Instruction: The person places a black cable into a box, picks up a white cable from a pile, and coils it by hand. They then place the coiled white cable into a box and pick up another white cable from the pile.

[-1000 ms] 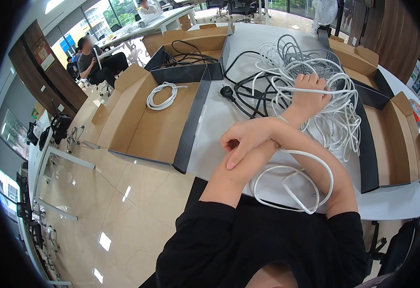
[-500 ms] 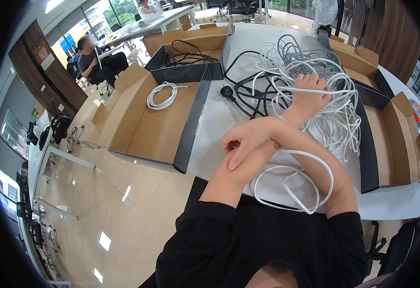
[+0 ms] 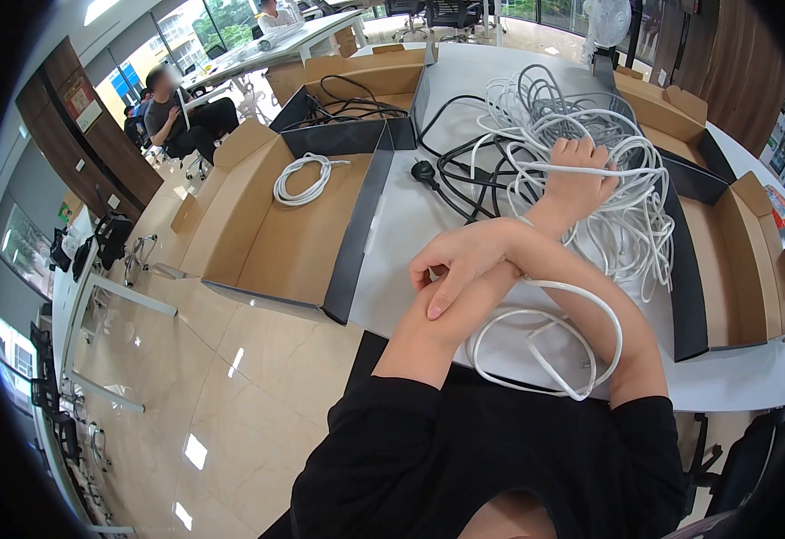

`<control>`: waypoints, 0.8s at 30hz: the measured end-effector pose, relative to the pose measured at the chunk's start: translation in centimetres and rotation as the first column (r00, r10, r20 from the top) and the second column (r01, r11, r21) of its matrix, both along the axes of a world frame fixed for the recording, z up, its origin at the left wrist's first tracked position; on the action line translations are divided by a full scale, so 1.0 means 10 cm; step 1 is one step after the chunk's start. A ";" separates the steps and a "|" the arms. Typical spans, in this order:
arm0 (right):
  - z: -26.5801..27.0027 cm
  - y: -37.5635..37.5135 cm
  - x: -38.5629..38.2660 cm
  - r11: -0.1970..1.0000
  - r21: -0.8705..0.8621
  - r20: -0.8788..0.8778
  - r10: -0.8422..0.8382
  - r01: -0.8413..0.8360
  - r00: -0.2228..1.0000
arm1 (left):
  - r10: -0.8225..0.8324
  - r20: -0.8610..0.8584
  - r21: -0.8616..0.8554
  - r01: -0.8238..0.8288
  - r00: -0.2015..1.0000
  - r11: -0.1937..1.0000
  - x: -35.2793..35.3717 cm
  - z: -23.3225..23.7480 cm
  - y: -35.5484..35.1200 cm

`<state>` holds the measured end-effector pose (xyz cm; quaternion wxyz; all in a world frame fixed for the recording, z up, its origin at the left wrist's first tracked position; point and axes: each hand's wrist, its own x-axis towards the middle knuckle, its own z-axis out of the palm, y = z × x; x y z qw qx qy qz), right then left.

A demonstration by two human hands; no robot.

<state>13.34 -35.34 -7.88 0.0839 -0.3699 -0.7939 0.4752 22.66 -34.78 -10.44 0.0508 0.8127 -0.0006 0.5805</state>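
My arms cross over the table. Reaching to the far side, my left hand [image 3: 579, 180] has its fingers curled around a white cable [image 3: 626, 171] on top of a tangled heap of white and grey cables [image 3: 626, 242]. My right hand [image 3: 469, 256] lies across my left forearm, thumb stretched out and fingers loosely bent, with no object in it. A loop of white cable [image 3: 621, 332] hangs around my right forearm and rests by the table's near edge. Left of the heap lie black power cords [image 3: 451, 171] with a plug [image 3: 423, 172].
An open cardboard box [image 3: 276, 242] on the left holds one coiled white cable [image 3: 303, 190]. Behind it, another box [image 3: 370, 81] contains black cables. Two open boxes [image 3: 725, 260] stand on the right. A person [image 3: 181, 117] sits in the background at left.
Almost nothing differs. The fingers of my right hand have shifted very slightly to the left on my forearm.
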 end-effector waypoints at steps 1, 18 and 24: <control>-0.01 0.00 0.00 1.000 0.016 -0.003 -0.002 0.003 1.000 | -0.005 0.010 0.001 0.005 1.000 1.000 0.00 0.00 0.00; -0.04 0.00 0.01 0.998 0.044 -0.057 -0.034 0.037 0.998 | 0.006 -0.006 0.007 -0.006 1.000 1.000 0.02 -0.02 0.01; 0.00 -0.01 -0.01 0.976 0.189 0.041 -0.117 0.108 0.992 | 0.006 -0.013 0.011 -0.006 1.000 1.000 0.03 -0.02 0.01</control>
